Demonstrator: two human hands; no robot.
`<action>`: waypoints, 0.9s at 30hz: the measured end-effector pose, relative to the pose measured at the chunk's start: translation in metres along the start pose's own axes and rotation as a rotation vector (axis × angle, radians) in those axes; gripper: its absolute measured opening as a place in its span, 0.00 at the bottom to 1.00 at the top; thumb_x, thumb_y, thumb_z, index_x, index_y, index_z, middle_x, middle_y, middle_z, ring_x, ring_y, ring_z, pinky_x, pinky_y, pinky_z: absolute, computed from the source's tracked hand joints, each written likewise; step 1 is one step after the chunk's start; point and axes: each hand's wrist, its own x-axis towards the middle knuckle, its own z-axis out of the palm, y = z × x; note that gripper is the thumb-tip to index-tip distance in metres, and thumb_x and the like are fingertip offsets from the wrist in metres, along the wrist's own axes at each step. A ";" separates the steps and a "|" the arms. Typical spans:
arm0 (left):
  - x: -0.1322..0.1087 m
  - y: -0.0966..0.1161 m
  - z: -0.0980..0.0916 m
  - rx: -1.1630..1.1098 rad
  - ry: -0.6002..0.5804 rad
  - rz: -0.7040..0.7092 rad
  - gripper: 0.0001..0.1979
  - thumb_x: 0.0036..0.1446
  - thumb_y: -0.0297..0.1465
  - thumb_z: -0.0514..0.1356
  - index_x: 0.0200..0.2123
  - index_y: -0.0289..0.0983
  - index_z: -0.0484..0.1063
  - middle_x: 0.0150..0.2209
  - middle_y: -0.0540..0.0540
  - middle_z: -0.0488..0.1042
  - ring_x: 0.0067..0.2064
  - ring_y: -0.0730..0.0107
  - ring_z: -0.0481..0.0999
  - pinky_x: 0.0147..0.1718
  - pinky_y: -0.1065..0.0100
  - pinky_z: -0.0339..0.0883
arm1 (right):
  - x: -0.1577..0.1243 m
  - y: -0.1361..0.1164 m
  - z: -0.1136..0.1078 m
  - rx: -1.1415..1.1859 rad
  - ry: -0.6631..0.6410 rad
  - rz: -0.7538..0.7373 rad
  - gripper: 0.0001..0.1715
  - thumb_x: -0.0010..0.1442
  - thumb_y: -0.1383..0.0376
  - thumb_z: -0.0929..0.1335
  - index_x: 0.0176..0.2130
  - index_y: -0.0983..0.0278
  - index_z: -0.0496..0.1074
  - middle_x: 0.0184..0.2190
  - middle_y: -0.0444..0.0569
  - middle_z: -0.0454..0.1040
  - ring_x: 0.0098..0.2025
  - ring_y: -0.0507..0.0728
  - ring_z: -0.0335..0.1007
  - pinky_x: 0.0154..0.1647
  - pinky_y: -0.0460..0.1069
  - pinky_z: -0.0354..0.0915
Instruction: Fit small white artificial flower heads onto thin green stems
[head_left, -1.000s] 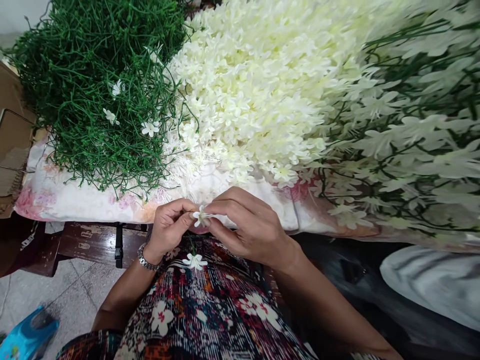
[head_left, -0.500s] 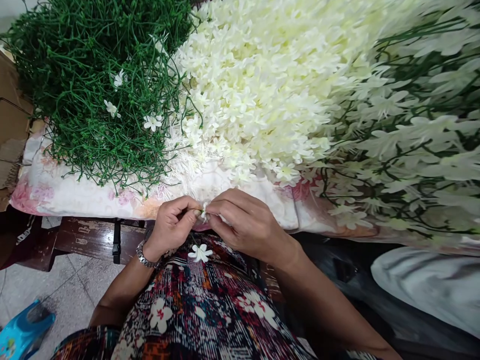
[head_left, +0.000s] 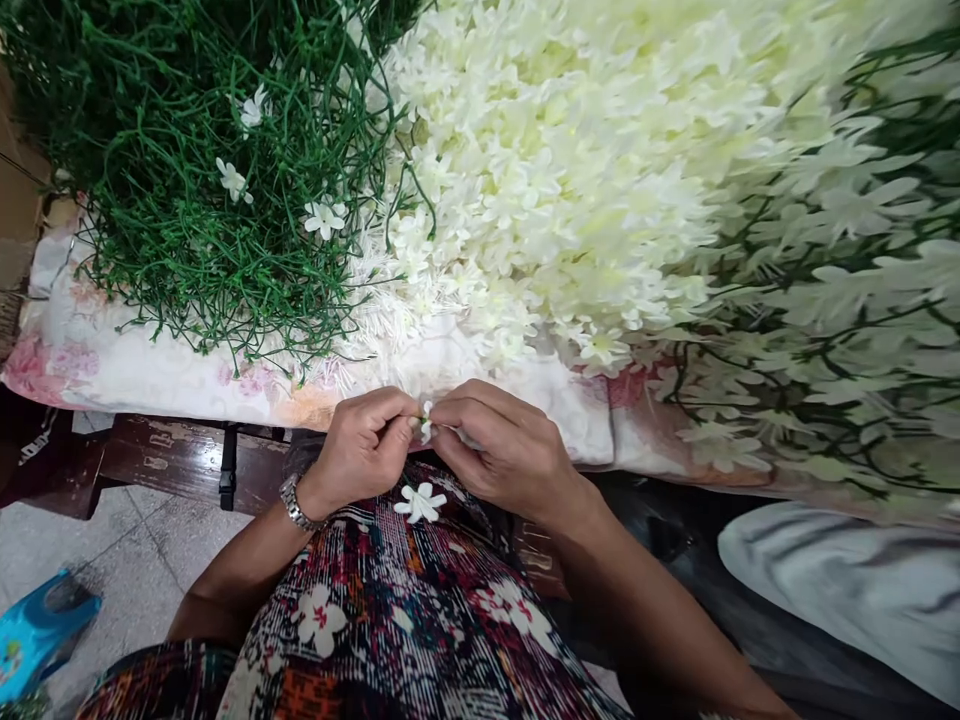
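Observation:
My left hand [head_left: 366, 445] and my right hand [head_left: 506, 440] meet fingertip to fingertip at the front edge of the padded floral cloth [head_left: 202, 388]. Pinched between them is a small white flower [head_left: 426, 422]; the fingers hide most of it and any stem. Just below, a loose white flower [head_left: 420, 503] hangs or lies in front of the patterned garment. Green artificial stems [head_left: 225, 240] are heaped at the left, with a few white blossoms [head_left: 325, 217] among them. A large pile of cream-white flowers [head_left: 555, 180] spreads behind my hands.
Flowered green stems [head_left: 855, 330] fill the right side. A cardboard box [head_left: 19, 180] stands at the left edge. Below are a brown wooden bench [head_left: 169, 462] with a black strap, a blue plastic object [head_left: 41, 635] on the floor and a pale grey cloth shape [head_left: 832, 570].
The view has shifted a little, so the heaps sit slightly differently in it. Both hands remain fingertip to fingertip at the small white flower, their pose almost the same.

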 end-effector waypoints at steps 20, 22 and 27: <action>0.001 -0.003 0.000 -0.029 -0.026 -0.040 0.07 0.50 0.22 0.51 0.23 0.33 0.64 0.20 0.52 0.62 0.23 0.79 0.61 0.23 0.75 0.56 | -0.001 -0.001 -0.004 -0.033 -0.064 0.044 0.07 0.52 0.75 0.62 0.32 0.65 0.63 0.25 0.47 0.67 0.30 0.51 0.63 0.30 0.46 0.64; -0.001 -0.005 -0.003 -0.159 -0.026 -0.097 0.06 0.51 0.25 0.52 0.24 0.33 0.66 0.21 0.52 0.63 0.23 0.79 0.61 0.23 0.75 0.56 | 0.001 -0.003 -0.010 -0.001 -0.071 0.060 0.08 0.51 0.74 0.63 0.34 0.65 0.63 0.27 0.47 0.67 0.31 0.51 0.64 0.31 0.47 0.64; -0.006 -0.010 -0.009 -0.582 0.010 -0.227 0.07 0.51 0.33 0.57 0.28 0.33 0.68 0.21 0.52 0.64 0.21 0.81 0.60 0.21 0.76 0.55 | 0.005 -0.012 -0.023 0.100 0.066 0.132 0.15 0.49 0.71 0.66 0.39 0.64 0.64 0.31 0.49 0.67 0.34 0.52 0.65 0.32 0.48 0.64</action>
